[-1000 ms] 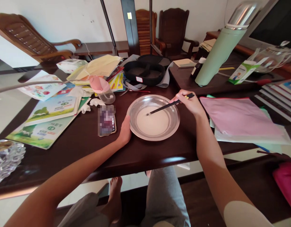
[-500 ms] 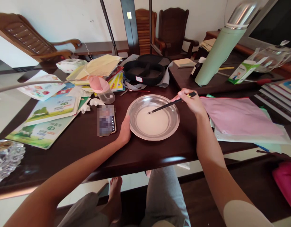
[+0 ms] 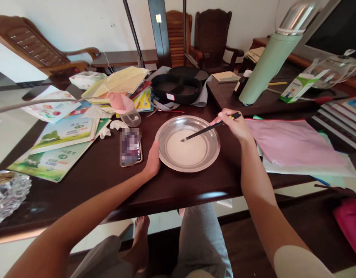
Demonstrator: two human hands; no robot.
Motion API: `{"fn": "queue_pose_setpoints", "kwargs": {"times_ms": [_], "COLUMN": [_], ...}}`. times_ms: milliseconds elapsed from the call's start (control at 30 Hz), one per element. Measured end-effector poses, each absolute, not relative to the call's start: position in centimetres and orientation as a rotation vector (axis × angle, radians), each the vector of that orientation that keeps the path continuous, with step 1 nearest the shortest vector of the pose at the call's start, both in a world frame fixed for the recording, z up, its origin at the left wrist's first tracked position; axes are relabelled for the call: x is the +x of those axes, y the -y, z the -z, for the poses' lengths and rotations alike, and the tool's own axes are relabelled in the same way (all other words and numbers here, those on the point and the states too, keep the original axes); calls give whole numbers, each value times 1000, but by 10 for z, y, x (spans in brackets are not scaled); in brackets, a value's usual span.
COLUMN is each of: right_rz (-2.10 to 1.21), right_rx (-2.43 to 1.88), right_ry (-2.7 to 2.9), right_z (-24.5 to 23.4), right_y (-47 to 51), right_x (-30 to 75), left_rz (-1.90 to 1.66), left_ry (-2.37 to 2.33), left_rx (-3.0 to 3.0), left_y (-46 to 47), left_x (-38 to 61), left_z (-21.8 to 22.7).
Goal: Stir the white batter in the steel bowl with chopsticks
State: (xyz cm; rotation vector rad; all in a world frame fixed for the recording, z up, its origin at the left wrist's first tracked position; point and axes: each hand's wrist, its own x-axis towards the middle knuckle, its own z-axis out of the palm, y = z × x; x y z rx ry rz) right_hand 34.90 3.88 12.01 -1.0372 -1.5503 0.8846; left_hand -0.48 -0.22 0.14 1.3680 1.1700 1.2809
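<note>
A round metal bowl (image 3: 214, 151) with a wide rim stands on the dark table, holding a milky white liquid (image 3: 186, 152). My left hand (image 3: 152, 160) grips the bowl's left side, its fingers partly hidden behind the rim. Black chopsticks (image 3: 205, 129) slant across the bowl from the right, and their tips touch the liquid near its middle. Closed around their upper end is my right hand (image 3: 231, 121), above the bowl's right rim. A phone (image 3: 130, 147) with a blurred screen lies left of my left hand.
Booklets (image 3: 58, 154), crumpled tissue (image 3: 118, 124) and a pink-topped bottle (image 3: 127, 110) lie left. Behind the bowl is a black case (image 3: 178, 90). A green thermos (image 3: 269, 69) stands back right, near a pink folder (image 3: 293, 141). Crumpled foil (image 3: 14, 197) sits at the left edge.
The chopstick tips have shifted very slightly toward me in the liquid. Both hands and the bowl stay in nearly the same place.
</note>
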Motion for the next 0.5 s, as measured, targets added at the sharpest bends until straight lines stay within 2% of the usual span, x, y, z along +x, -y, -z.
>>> {"fn": "queue_pose_setpoints", "kwargs": {"times_ms": [100, 300, 500], "right_rz": [-829, -989, -818], "right_rx": [-1045, -1005, -1036], "right_ry": [1458, 1600, 1514], "right_z": [-118, -119, -118], "right_y": [-39, -37, -40], "right_x": [360, 345, 356], "left_rz": [-1273, -1254, -1261], "left_ry": [-1162, -1200, -1179], "left_rx": [1363, 1352, 1374], "left_y": [2, 1, 1], "left_x": [-4, -5, -6], "left_z": [-2, 0, 3]}}
